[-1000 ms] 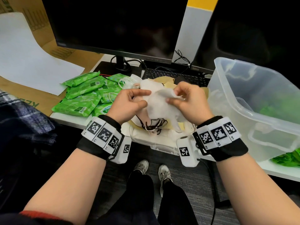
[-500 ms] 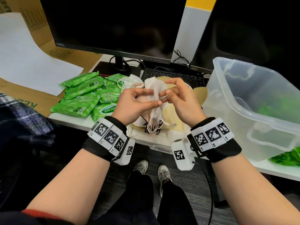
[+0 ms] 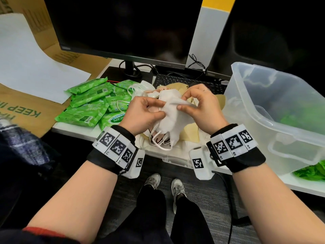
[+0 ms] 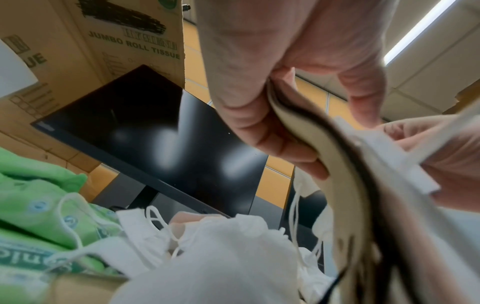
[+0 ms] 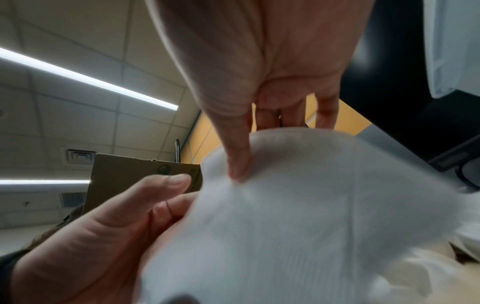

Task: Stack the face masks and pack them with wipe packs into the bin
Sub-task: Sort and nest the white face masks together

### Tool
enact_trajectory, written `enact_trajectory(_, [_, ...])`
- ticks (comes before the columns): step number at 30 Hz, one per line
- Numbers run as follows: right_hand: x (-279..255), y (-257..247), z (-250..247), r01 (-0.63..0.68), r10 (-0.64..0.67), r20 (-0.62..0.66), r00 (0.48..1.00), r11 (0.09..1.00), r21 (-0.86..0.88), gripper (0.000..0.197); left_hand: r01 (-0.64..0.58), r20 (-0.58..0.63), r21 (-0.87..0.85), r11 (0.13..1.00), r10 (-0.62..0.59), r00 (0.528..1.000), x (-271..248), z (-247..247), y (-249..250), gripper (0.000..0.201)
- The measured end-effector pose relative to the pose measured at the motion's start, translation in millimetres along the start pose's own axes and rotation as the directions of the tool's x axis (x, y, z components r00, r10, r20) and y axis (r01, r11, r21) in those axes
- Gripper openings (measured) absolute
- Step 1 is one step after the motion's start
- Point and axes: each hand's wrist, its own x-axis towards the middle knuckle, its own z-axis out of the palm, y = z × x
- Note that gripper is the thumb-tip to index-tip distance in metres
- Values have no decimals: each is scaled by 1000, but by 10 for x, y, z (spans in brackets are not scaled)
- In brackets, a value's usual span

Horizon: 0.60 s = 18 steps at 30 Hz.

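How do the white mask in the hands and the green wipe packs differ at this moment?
The white mask is soft cloth, pinched by the left hand and right hand; the green wipe packs are glossy printed packets lying untouched on the desk. Neither is in the bin yet.

We are spreading the white face mask [image 3: 171,113] out flat again between our hands, after folding it narrow and upright half a second ago. Our left hand [image 3: 144,115] is gripping its left edge, and our right hand [image 3: 200,110] is pinching its upper right edge.
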Motion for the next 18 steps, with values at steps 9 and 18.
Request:
enact_trajectory(9, [-21,-45,-42,-51,54,90,994,998,-32,25,32,-117,-98,995,-43,992,23,7,-9,7])
enact_trajectory(18, [-12,-54,-130,-102,109,-393,913,994,38,28,95,-191,-126,988,-118,975,73,-106,-45,26])
